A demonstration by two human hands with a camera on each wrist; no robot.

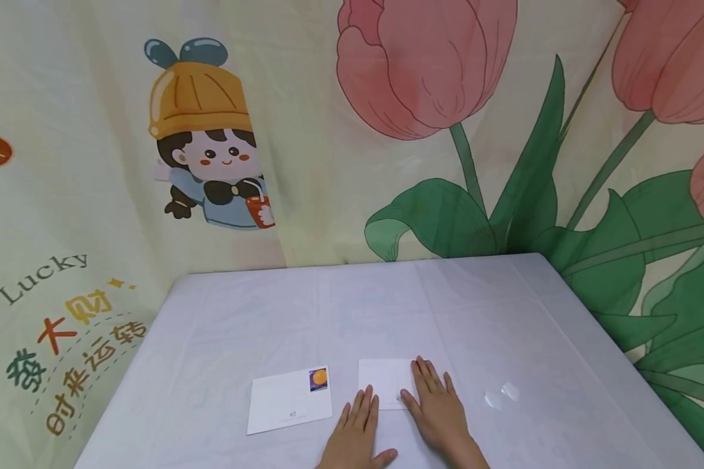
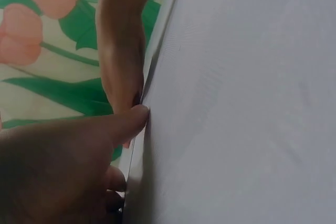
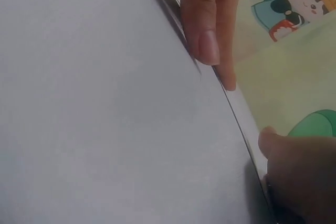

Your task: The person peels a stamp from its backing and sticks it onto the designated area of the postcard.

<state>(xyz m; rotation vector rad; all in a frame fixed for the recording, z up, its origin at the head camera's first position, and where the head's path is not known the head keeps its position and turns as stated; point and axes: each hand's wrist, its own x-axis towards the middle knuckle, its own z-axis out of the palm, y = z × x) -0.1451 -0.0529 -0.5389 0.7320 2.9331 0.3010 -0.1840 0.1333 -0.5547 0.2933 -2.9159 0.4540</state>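
A blank-looking white paper rectangle [image 1: 384, 378], the size of a postcard or envelope, lies flat on the table in the head view. Fingertips of my left hand [image 1: 354, 433] rest at its lower left edge, fingers straight and together, thumb out to the side. My right hand [image 1: 442, 410] lies flat over its right end, hiding that part. Both hands hold nothing. To the left lies a similar white paper rectangle [image 1: 287, 407] with an orange and purple stamp [image 1: 319, 380] in its upper right corner. In the wrist views, the paper is seen edge-on at best.
The table [image 1: 352, 312] has a white cloth with creases. Right of my right hand lie small shiny clear pieces [image 1: 501, 395]. Behind the table hangs a curtain [image 1: 305, 130] printed with tulips and a cartoon child.
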